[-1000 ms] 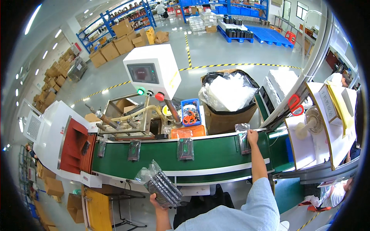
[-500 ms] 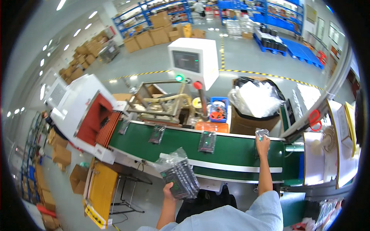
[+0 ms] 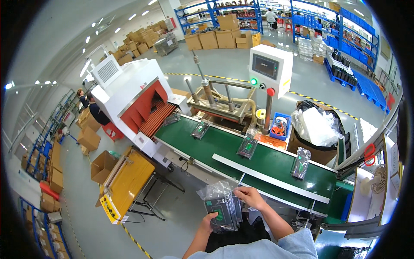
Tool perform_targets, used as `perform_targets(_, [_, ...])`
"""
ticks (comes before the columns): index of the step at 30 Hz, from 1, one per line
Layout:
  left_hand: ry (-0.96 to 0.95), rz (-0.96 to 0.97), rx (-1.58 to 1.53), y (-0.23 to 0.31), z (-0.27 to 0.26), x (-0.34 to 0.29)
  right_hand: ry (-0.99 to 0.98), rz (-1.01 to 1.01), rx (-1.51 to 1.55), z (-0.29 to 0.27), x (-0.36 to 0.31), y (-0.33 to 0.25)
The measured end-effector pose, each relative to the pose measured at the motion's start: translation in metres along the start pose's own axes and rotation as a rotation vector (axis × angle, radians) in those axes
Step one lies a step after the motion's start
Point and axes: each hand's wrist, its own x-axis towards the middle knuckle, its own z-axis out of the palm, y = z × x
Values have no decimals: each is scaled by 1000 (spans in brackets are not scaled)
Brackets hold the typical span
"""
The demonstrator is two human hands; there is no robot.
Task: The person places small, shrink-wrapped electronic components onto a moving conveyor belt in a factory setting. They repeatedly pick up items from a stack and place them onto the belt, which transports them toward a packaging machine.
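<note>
In my left hand [image 3: 209, 222] is a stack of flat black items in clear plastic bags [image 3: 225, 213], held upright in front of my body with the thumb across the front one. My right hand [image 3: 252, 198] pinches the loose plastic at the stack's upper right edge. Beyond my hands runs a green conveyor belt [image 3: 224, 137]. Spaced along it are several similar bagged items, among them a nearest-right one [image 3: 301, 164], a middle one [image 3: 248, 146] and a farther one [image 3: 200, 130]. Another bagged item [image 3: 171, 119] lies by the opening of a white tunnel machine [image 3: 129, 88].
A white rail [image 3: 269, 178] runs along the belt's near side. Behind the belt stand a control box [image 3: 270, 69], a metal frame [image 3: 224, 103], a blue bin [image 3: 281, 126] and a carton of plastic film [image 3: 317, 127]. A yellow table [image 3: 133, 183] is at left. People [image 3: 95, 110] are farther back.
My right hand has let go of a bagged item on the belt's right end and come back to the stack. The view has turned left, showing more of the tunnel machine.
</note>
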Motion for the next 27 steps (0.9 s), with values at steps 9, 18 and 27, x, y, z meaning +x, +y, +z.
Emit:
perform_targets(9, [24, 33, -59, -27, -12, -21, -164, 36, -191, -10, -50, -13])
perform_targets(18, [-194, 151, -69, -38, 34, 32, -159, 50, -114, -100, -76, 18])
perform_targets(27, [-254, 259, -126, -35, 95, 68, 1028, 223, -265, -378, -149, 119])
